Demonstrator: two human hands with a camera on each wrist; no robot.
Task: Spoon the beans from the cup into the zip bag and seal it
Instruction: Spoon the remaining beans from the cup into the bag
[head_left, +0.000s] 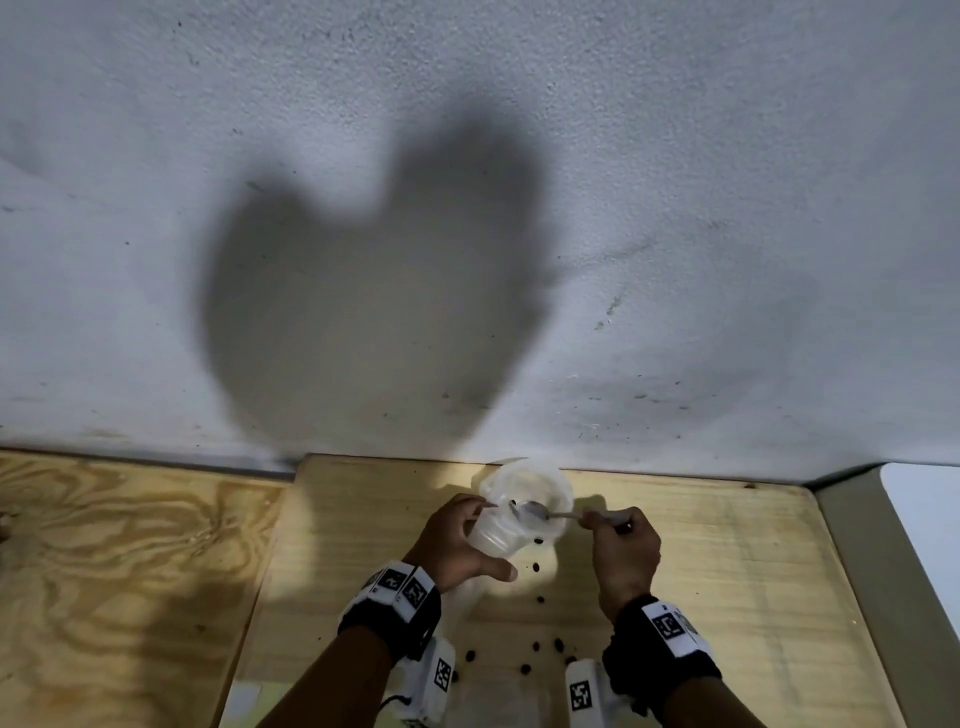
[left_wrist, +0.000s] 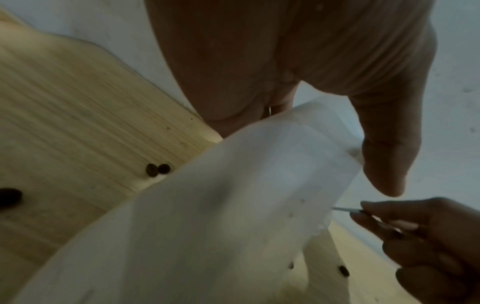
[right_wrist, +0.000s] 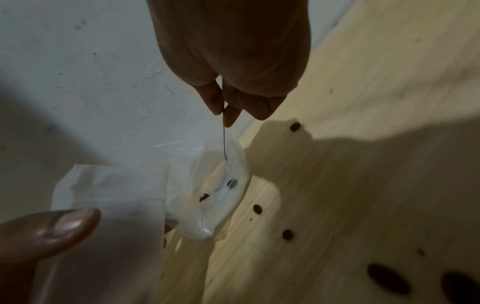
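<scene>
Late stage, by the look of it: the clear plastic cup (head_left: 522, 512) is nearly empty, one or two dark brown beans (head_left: 513, 503) left inside, many more scattered on the pale wooden table (head_left: 727, 571). The translucent white zip bag (left_wrist: 207, 226) lies under the cup, not yet sealed; its contents can't be read.

Left hand (head_left: 457, 540) wraps the tilted cup's wall. Right hand (head_left: 623, 551) pinches the metal spoon (head_left: 535, 512) handle, bowl inside the cup.

Light falls from behind the person, casting a large soft-edged shadow (head_left: 374, 291) on the grey wall (head_left: 727, 182) above the wooden board (head_left: 727, 571). Both wrist views are dim, smeared with blur, and stretched toward their edges.
</scene>
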